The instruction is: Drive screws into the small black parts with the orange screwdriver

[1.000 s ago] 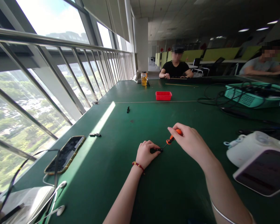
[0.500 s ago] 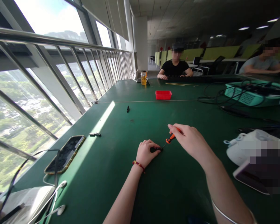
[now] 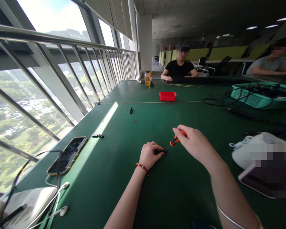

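My left hand [image 3: 149, 156] pinches a small black part [image 3: 160, 151] against the green table [image 3: 109, 178]; its exact kind is too small to make out. Closed around an orange-and-black screwdriver [image 3: 175, 141] is my right hand [image 3: 192, 140], above and right of the part. The screwdriver leans, its thin shaft running down to the right end of the black part. Two other small black pieces lie apart from my hands: one [image 3: 131, 110] farther up the table, another [image 3: 97, 136] at the left by the strip of sunlight.
A red tray [image 3: 167, 96] stands farther back. At left are a phone [image 3: 67, 156] and white earphones [image 3: 64, 210]. A teal basket [image 3: 259, 97] with black cables is at right, near a white object [image 3: 249, 152]. A person [image 3: 180, 68] sits at the far edge.
The hands, black part and screwdriver hold nearly the same places. My right hand's grip on the handle has shifted slightly, showing more of its orange end. The whole view has moved a little.
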The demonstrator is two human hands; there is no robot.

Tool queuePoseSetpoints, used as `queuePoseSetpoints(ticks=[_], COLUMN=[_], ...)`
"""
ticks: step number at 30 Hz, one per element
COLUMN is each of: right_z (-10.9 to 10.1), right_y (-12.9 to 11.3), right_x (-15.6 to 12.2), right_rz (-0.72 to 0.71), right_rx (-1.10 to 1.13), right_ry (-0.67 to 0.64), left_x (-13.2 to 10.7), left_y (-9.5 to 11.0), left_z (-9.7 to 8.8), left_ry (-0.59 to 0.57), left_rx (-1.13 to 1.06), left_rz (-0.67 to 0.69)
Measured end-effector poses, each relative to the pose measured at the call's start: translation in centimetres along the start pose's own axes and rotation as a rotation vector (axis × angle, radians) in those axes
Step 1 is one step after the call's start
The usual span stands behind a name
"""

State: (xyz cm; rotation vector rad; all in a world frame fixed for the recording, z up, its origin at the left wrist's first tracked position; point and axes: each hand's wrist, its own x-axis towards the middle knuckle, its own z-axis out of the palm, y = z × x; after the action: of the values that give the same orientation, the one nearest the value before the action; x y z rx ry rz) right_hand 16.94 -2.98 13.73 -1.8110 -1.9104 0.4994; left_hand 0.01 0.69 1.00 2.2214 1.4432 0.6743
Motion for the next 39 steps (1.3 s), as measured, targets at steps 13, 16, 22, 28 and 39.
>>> queuePoseSetpoints(ticks=[13, 16, 22, 28, 39], right_z=[0.45, 0.43, 0.41, 0.25, 0.53], right_y=[0.48, 0.53, 0.32, 0.23, 0.04], right_x=[0.36, 0.44, 0.47, 0.21, 0.35], right_rz=[-0.031, -0.038, -0.020, 0.003, -0.037], right_rx=[0.036, 0.039, 0.021, 0.073, 0.012], right_ry=[0.089, 0.116, 0.165, 0.110, 0.125], left_x=[0.03, 0.00, 0.03, 0.06, -0.02], left_y=[0.08, 0.15, 0.23, 0.05, 0.26], left_z=[-0.05, -0.09, -0.14, -0.02, -0.12], left_ry=[-0.009, -0.010, -0.005, 0.000, -0.009], left_rx=[0.017, 0.015, 0.003, 0.001, -0.001], left_rz=[-0.001, -0.007, -0.005, 0.002, -0.005])
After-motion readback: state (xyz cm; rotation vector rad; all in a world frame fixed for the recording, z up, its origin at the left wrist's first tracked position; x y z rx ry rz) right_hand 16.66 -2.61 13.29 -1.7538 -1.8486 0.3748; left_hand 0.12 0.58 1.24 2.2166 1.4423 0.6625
